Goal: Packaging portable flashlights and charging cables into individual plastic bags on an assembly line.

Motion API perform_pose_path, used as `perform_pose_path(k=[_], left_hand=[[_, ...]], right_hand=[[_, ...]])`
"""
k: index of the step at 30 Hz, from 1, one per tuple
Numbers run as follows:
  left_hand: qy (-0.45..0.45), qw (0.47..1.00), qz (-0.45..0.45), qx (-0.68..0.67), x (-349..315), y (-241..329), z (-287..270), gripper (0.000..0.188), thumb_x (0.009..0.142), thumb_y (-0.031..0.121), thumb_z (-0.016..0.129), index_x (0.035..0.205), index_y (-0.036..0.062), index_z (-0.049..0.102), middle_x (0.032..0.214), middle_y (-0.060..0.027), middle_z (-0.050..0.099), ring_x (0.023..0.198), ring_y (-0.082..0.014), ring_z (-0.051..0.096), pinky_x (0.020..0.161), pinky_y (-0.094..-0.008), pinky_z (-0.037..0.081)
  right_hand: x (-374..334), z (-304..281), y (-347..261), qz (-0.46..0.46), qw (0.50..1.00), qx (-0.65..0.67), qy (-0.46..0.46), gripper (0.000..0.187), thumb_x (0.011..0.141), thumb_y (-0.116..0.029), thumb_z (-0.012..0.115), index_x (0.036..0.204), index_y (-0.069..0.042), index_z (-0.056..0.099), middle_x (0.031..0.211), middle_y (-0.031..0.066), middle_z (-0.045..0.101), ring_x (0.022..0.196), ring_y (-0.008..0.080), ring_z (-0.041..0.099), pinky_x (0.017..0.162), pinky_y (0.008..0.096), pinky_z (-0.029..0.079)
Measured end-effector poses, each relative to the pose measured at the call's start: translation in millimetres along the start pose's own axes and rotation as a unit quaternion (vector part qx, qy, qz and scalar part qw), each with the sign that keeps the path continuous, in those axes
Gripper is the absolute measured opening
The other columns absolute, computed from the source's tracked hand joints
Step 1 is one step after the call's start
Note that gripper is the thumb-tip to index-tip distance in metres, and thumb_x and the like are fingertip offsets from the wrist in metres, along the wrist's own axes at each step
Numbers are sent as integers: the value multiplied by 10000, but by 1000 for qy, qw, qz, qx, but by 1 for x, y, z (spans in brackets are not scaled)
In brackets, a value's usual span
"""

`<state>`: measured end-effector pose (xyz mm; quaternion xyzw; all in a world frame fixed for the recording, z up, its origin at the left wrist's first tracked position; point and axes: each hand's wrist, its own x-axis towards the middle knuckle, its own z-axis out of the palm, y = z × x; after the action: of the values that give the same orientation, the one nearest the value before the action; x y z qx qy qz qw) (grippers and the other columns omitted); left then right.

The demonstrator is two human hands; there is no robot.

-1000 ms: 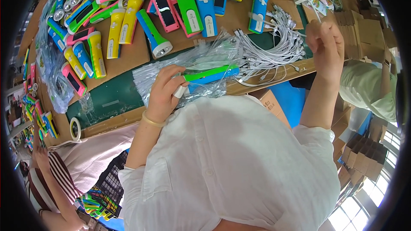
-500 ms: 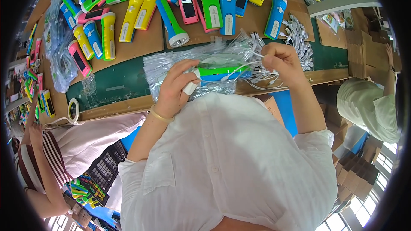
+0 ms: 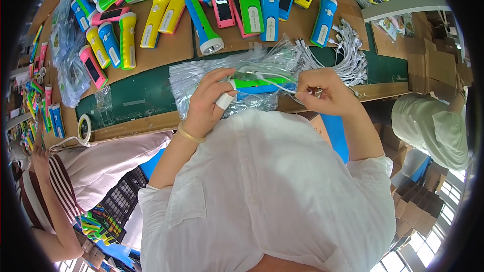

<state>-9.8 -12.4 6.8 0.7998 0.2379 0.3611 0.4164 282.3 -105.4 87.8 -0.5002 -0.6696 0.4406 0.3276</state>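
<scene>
A green and blue flashlight lies crosswise on a stack of clear plastic bags at the table's near edge. My left hand is closed at its left end, fingers curled over the head; whether plastic is also pinched there is hidden. A white wrap sits on one of its fingers. To the right, my right hand pinches a white charging cable, which loops over the flashlight towards my left hand.
Many colourful flashlights lie on cardboard beyond my hands. A pile of white cables is at the right, loose plastic at the left. A tape roll stands on the left edge. Co-workers are on both sides.
My right hand has come down and slightly left with the cable, turning its knuckles upward. The cable now loops over the flashlight. My left hand has stayed nearly still.
</scene>
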Motion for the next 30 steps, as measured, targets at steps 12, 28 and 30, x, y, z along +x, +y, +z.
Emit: perform_pose_path(k=[12, 28, 30], left_hand=[[86, 978, -190, 26, -10, 13, -9, 135, 860, 2, 739, 985, -16, 691, 949, -113, 695, 786, -208, 639, 739, -292, 530], [137, 971, -175, -88, -29, 16, -25, 154, 826, -76, 703, 961, -3, 697, 963, -100, 707, 870, -190, 656, 797, -281, 529], [67, 976, -195, -77, -32, 13, -37, 117, 837, -20, 731, 947, -11, 691, 985, -108, 709, 907, -196, 647, 830, -307, 508]], right_hand=[[75, 30, 20, -16, 979, -166, -121, 205, 927, -185, 701, 847, -16, 617, 716, 63, 495, 582, 120, 471, 548, 292, 389], [49, 23, 28, -52, 965, -257, -16, 142, 881, -145, 738, 947, -61, 644, 905, 84, 634, 760, 306, 636, 635, 390, 505], [29, 10, 38, -56, 963, -263, 5, 141, 865, -126, 748, 936, -64, 642, 913, 81, 635, 762, 301, 639, 636, 384, 510]])
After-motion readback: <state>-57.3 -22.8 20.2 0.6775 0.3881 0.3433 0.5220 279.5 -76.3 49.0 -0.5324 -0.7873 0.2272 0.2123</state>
